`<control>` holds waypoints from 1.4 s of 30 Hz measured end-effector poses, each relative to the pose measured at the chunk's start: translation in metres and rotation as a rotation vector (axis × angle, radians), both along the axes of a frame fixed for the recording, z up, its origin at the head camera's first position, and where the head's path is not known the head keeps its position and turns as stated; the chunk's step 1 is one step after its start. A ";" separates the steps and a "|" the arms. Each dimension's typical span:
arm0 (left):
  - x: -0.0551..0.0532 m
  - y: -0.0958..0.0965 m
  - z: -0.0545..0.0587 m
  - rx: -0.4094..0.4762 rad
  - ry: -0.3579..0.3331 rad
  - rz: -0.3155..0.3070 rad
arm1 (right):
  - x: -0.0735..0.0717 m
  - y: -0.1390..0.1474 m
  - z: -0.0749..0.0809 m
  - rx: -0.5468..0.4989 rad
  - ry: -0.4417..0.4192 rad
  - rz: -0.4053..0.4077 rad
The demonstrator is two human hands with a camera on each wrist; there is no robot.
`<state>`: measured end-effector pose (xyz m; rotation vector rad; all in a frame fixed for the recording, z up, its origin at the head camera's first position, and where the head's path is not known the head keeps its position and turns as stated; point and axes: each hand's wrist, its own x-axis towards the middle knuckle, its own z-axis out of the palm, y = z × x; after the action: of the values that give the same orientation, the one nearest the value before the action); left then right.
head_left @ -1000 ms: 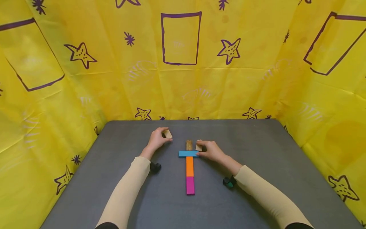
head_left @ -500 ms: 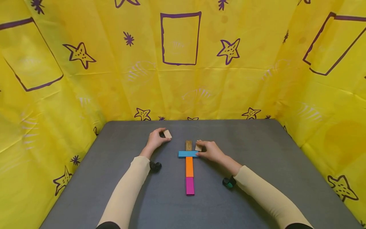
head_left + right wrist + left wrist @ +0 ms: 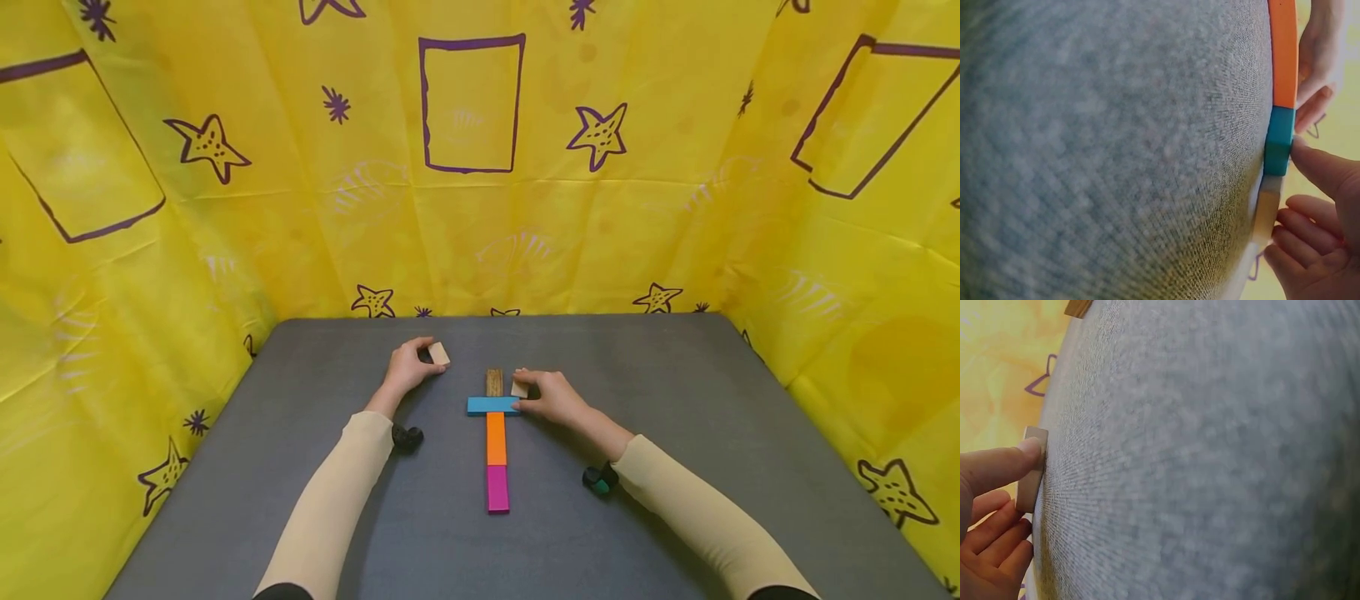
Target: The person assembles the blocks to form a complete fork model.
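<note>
On the left of the grey table, my left hand holds a pale wooden block between thumb and fingers. In the left wrist view the thumb lies against that block's side. My right hand has its thumb on the right end of a blue block and its fingers at a second pale wooden block, which lies against the blue one's far side. Below the blue crosspiece an orange block and a magenta block run end to end. A brown wooden block stands above it.
Yellow cloth walls with purple drawings enclose the grey tabletop at the back and sides. Dark wrist-worn cameras, the left one and the right one, hang close over the table.
The left fingers have drawn back slightly along the pale block, which stays in place. The right hand and the row of blocks keep their positions; the whole view shifts a little.
</note>
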<state>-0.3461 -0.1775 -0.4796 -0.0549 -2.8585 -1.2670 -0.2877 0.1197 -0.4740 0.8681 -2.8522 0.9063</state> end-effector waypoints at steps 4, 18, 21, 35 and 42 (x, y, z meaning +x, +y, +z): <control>0.003 0.001 0.000 0.020 -0.008 -0.001 | 0.001 -0.001 -0.003 -0.001 0.001 0.002; 0.014 0.016 0.012 0.067 0.010 -0.069 | -0.001 -0.001 -0.001 0.002 -0.028 -0.009; 0.018 0.018 0.013 0.078 0.028 -0.091 | -0.001 0.000 0.000 0.002 -0.020 -0.012; 0.036 0.029 0.021 0.068 0.087 -0.161 | -0.001 0.002 -0.003 -0.014 -0.005 -0.014; 0.041 0.033 0.021 0.001 0.086 -0.179 | 0.001 0.000 0.002 -0.021 -0.024 -0.007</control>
<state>-0.3049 -0.1448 -0.4582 -0.3644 -2.8324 -1.2597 -0.2868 0.1196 -0.4721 0.8503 -2.8583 0.9512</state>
